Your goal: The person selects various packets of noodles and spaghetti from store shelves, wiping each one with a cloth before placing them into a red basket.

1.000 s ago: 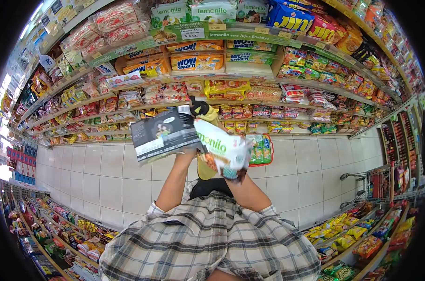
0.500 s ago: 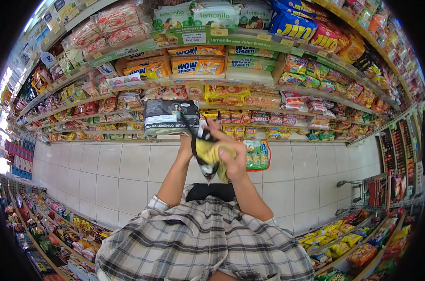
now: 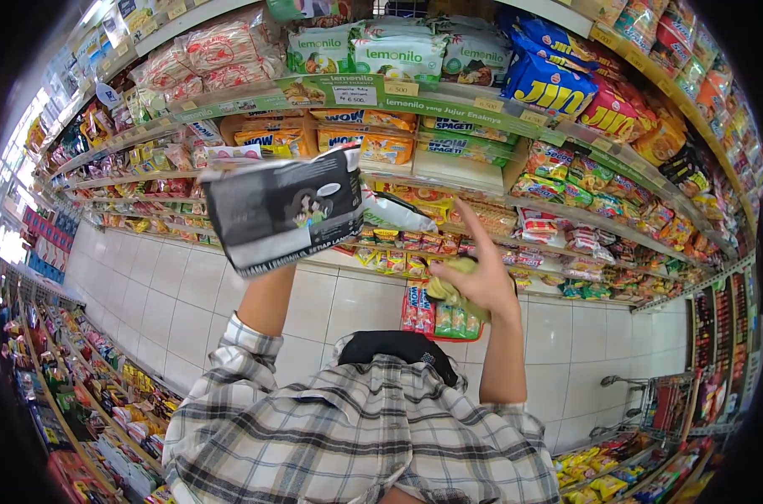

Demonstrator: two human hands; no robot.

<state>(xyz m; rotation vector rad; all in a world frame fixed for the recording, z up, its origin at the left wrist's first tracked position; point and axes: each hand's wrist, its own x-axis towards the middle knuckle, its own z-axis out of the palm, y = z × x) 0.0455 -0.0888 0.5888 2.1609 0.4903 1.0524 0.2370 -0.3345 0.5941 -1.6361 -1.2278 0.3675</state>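
Observation:
A black-and-white Lemonilo noodle pack (image 3: 272,210) is held up at the left, tilted, a cartoon figure on its face. My left forearm (image 3: 266,301) rises behind it; the pack hides the hand and fingers that support it. From behind its right side sticks out a white, green and black pack (image 3: 390,212). My right hand (image 3: 488,273) is just right of these packs and apart from them. Its index finger points up while the thumb and other fingers hold a crumpled yellow-green cloth (image 3: 455,281) with dark patches.
Shelves (image 3: 449,178) of noodle packs stretch across the front. On the tiled floor (image 3: 314,315) stands a red-rimmed basket (image 3: 459,338) holding pink and green WOW packs. A shopping cart (image 3: 663,403) stands at the right. More snack shelves (image 3: 87,403) curve round behind on both sides.
My left hand has carried the black pack up and left, nearer the camera. My right hand has moved right, away from the packs, with the cloth. The view has shifted and turned slightly.

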